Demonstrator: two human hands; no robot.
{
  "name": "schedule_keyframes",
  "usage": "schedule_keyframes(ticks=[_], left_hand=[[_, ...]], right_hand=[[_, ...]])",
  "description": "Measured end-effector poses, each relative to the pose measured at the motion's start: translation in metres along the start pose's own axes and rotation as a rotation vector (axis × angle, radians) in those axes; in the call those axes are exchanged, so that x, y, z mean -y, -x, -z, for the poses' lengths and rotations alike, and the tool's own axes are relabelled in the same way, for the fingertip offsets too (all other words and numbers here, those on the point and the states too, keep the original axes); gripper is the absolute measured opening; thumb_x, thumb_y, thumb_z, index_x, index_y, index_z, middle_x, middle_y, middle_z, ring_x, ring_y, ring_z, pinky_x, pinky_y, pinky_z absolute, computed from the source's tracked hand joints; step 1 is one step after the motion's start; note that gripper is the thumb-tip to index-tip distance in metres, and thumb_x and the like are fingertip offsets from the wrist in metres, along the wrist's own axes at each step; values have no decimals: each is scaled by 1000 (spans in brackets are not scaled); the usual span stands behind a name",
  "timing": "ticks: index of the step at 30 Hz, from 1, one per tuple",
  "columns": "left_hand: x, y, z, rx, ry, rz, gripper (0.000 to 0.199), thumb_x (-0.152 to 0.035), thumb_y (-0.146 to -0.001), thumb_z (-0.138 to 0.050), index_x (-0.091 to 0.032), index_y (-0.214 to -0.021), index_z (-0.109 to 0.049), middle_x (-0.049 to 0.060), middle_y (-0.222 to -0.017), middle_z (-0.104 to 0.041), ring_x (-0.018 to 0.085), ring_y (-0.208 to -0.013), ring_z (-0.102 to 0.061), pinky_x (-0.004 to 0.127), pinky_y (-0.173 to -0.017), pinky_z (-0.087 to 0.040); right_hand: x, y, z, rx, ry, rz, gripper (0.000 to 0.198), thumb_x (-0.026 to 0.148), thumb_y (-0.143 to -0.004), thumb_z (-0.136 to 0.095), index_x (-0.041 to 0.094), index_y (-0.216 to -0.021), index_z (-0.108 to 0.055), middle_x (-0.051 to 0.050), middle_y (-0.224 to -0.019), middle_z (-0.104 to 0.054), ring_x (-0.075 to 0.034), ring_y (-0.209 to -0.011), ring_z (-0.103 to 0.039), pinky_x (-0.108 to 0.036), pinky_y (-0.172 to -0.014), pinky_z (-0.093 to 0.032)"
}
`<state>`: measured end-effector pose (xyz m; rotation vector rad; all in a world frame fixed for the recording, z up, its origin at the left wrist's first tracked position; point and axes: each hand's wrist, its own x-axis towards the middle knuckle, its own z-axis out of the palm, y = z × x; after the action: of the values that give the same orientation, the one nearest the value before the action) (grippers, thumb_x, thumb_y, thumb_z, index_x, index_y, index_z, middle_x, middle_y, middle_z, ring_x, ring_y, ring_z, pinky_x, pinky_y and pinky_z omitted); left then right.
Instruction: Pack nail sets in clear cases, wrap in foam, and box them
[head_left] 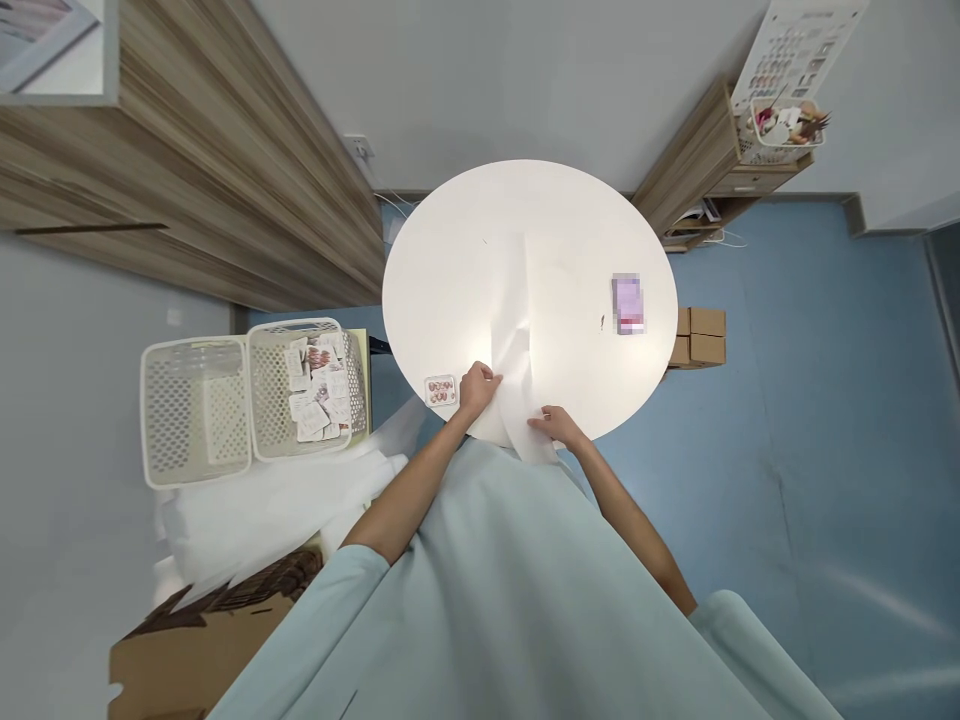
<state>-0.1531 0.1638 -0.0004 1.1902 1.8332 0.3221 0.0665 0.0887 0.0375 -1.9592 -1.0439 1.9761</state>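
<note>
A long, thin, translucent white sheet [511, 300] lies on the white round table [574, 210] and runs down to its near edge, where the lower part is creased and raised. At its left edge, my left hand [478, 390] pinches the sheet between thumb and fingers. My right hand [556, 424] grips the lower right side near the table's front rim. Left of my left hand sits a small clear case [440, 390] with several reddish-brown, nail-shaped pieces. On the right part of the tabletop is a purple pack [628, 303], blurred by pixelation.
Two white plastic baskets [196, 345] stand at the left; one holds several printed cards [321, 385]. White sheeting [277, 505] and a cardboard box [195, 645] are below them. Brown cartons [701, 337] lie right of the table. A wooden cabinet [300, 190] rises at the back left.
</note>
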Motion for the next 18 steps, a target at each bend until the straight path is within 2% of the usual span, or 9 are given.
schedule_keyframes(ticks=[2,4,6,8,9,11,14,16,18], left_hand=[[-6,0,-1,-2,-46,-16,16,-31,-91,-70,-25,-91,-56,6,-105,-74,27,-101,-69,37,-87,-49],[-12,0,-1,-40,-119,-57,13,-29,-92,-68,-24,-99,-60,10,-117,-71,30,-106,-68,41,-90,-50],[-17,-1,0,-106,-197,-169,26,-24,-90,-68,-21,-114,-62,17,-141,-62,35,-124,-62,46,-100,-50],[-20,-5,1,-113,-251,-358,46,-19,-87,-68,-18,-132,-60,19,-162,-45,37,-147,-45,50,-114,-42],[-21,-8,1,-72,-265,-453,53,-17,-86,-67,-19,-138,-58,17,-168,-39,37,-154,-36,50,-121,-37],[-23,-14,1,63,-273,-574,58,-16,-86,-64,-21,-143,-58,12,-171,-38,35,-158,-30,52,-127,-29],[-24,-20,-1,196,-261,-579,52,-16,-85,-62,-21,-137,-66,11,-164,-49,36,-155,-36,54,-128,-29],[-23,-20,-1,212,-253,-559,49,-17,-84,-62,-21,-133,-70,11,-161,-53,36,-153,-39,55,-128,-31],[-22,-16,1,234,-243,-556,50,-16,-84,-60,-23,-132,-71,9,-158,-57,34,-150,-44,53,-127,-33]], right_hand=[[-5,7,4,-15,-40,-10,25,28,-80,-77,18,-100,-65,-5,-85,-69,-21,-78,-68,-28,-60,-54],[-8,12,8,-45,-40,0,40,25,-81,-77,18,-118,-64,-3,-85,-69,-21,-79,-69,-28,-61,-56],[-8,17,11,-76,-30,47,58,25,-82,-76,21,-136,-58,1,-82,-66,-19,-75,-68,-28,-63,-58],[-4,21,13,-57,-40,127,67,28,-84,-74,27,-147,-52,6,-77,-63,-16,-66,-65,-28,-63,-59],[-1,24,14,-26,-54,167,64,32,-85,-73,28,-146,-54,7,-75,-62,-15,-63,-64,-28,-62,-59],[7,31,16,47,-95,220,45,39,-88,-71,25,-131,-66,5,-74,-63,-15,-62,-63,-29,-60,-59],[20,44,22,136,-182,232,31,45,-91,-69,20,-108,-75,-4,-89,-72,-17,-75,-72,-29,-65,-61],[28,53,28,212,-225,249,32,41,-91,-71,22,-117,-75,-8,-110,-75,-19,-87,-76,-31,-73,-62],[34,59,35,247,-234,298,38,37,-88,-75,26,-124,-74,-8,-120,-74,-20,-89,-78,-32,-78,-62]])
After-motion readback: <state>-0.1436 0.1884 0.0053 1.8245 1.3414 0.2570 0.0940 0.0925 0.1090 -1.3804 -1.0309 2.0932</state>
